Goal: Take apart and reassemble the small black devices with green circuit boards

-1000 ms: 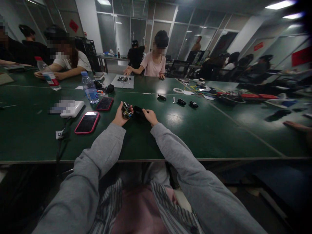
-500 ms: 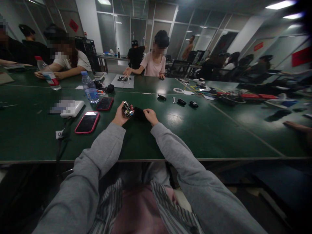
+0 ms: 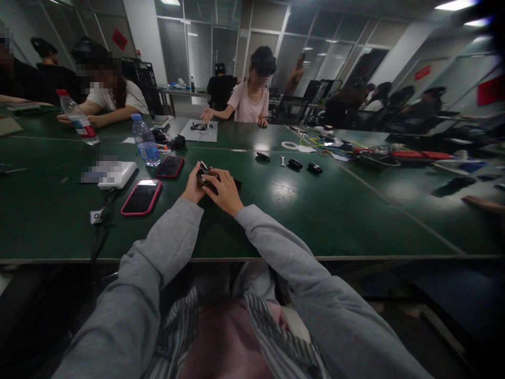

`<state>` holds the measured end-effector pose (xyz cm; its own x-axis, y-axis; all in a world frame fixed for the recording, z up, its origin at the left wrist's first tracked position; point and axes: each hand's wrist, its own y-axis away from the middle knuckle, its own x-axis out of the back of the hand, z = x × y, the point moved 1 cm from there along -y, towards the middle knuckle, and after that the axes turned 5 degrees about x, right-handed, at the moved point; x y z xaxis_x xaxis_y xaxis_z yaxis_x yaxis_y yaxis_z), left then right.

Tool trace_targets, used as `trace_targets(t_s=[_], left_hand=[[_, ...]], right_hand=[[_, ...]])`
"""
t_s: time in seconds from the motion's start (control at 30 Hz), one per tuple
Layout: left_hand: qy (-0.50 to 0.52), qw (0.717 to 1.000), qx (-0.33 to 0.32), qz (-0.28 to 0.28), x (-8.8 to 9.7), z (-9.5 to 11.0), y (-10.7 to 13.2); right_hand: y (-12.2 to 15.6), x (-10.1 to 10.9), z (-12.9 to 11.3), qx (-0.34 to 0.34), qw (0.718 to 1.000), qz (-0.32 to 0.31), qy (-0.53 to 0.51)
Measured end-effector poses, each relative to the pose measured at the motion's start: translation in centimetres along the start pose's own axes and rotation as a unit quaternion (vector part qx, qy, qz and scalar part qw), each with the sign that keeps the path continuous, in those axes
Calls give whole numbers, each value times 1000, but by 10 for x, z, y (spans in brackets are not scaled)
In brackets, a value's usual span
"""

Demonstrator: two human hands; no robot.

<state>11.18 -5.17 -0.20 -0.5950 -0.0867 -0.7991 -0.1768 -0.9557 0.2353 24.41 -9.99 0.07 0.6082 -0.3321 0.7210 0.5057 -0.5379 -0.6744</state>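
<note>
My left hand [image 3: 193, 184] is closed round a small electronic assembly [image 3: 203, 167] with bare metal and circuit-board parts. My right hand [image 3: 224, 190] reaches over it, with bent fingertips pressed on the assembly and covering most of it. A black piece [image 3: 237, 184], perhaps a pouch or a cover, sticks out behind my right hand; most of it is hidden. To the right lie a small open-ended wrench [image 3: 282, 161] and three small black objects, one of them a black case [image 3: 295, 165].
Left of my hands are a phone with a pink rim [image 3: 142, 198], a second phone [image 3: 170, 167], a white box [image 3: 117, 175] with a cable, and a water bottle [image 3: 145, 142]. Tape [image 3: 290, 145] and tangled cables lie at the back right. A person [image 3: 252, 100] sits opposite.
My right hand has moved left from the black piece onto the electronic assembly. My left hand keeps holding the assembly in nearly the same place.
</note>
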Motion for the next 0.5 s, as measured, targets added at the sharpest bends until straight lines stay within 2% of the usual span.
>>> trace_targets(t_s=[0.13, 0.23, 0.33, 0.43, 0.5], left_hand=[[-14, 1000, -6, -7, -6, 0, 5], [-8, 1000, -17, -16, -14, 0, 12], [-20, 999, -2, -36, -19, 1, 16], [-45, 997, 1, -64, -17, 1, 15], [-66, 995, -18, -78, -13, 1, 12]], right_hand=[[0, -5, 0, -13, 999, -31, -3], [0, -4, 11, -48, 998, 0, -45], [-1, -4, 24, -100, 988, 57, -101], [-6, -6, 37, -175, 957, 124, -196], [-9, -6, 45, -240, 903, 161, -317]])
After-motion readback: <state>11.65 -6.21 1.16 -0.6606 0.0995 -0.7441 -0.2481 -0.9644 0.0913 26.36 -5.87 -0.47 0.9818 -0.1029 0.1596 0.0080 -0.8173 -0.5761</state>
